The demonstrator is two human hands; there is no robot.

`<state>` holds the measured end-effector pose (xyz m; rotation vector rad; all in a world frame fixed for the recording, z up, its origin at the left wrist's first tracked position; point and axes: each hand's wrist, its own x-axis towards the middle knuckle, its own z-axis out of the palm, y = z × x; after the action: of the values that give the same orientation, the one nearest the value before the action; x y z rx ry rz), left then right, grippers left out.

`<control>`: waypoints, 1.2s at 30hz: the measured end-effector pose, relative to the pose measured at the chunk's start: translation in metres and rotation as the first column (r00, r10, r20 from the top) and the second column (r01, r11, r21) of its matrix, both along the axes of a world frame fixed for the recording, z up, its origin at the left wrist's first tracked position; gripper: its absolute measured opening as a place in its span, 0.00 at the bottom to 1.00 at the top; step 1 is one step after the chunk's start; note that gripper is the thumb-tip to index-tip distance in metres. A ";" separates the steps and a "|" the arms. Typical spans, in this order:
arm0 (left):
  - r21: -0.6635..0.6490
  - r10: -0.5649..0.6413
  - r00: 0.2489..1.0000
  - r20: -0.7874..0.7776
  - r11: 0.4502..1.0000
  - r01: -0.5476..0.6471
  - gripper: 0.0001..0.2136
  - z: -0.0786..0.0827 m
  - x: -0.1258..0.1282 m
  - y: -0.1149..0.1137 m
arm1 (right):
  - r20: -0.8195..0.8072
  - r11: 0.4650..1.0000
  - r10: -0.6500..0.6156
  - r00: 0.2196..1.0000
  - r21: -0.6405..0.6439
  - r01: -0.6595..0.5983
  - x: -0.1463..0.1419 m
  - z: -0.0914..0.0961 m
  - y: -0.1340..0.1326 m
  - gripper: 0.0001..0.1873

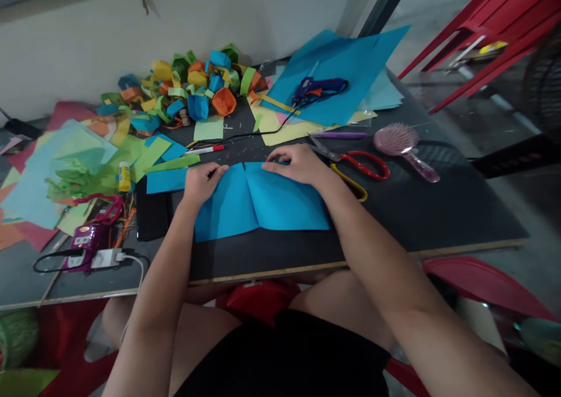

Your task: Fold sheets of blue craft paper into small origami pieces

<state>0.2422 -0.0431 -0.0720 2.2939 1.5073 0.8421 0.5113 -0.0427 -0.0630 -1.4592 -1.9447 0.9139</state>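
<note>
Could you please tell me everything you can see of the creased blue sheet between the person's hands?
The blue sheet looks like plain paper or card. A crease from far to near edge divides it into two panels. It lies opened out on the dark tabletop, near the front edge. The left hand touches its far left part; the right hand, its far edge right of the crease.
</note>
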 end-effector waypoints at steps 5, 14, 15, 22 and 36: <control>-0.003 0.043 0.997 -0.060 0.999 -0.043 0.21 0.008 -0.017 0.004 | -0.234 0.957 -0.184 0.955 -0.263 0.120 0.022 0.000 0.010 0.20; -0.412 -0.075 0.979 0.188 0.899 0.148 0.15 0.025 -0.053 0.009 | -0.544 0.920 -0.390 0.743 -0.190 0.344 0.026 -0.017 0.022 0.18; -0.460 -0.106 0.975 0.194 0.868 0.186 0.17 0.026 -0.054 0.010 | -0.546 0.915 -0.398 0.737 -0.179 0.362 0.026 -0.018 0.023 0.18; -0.413 0.008 0.966 0.259 0.905 0.103 0.19 0.019 -0.050 0.011 | -0.279 0.926 -0.329 0.902 -0.285 0.249 0.029 -0.023 0.024 0.23; -0.538 0.509 0.589 0.629 0.831 -0.143 0.17 0.006 -0.049 0.023 | -0.291 0.889 -0.435 0.852 0.010 0.457 0.022 -0.033 0.026 0.26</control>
<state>0.1930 -0.0199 -0.0656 1.0760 1.5003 1.2049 0.5329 -0.0168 -0.0964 -1.5476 -1.3361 0.7678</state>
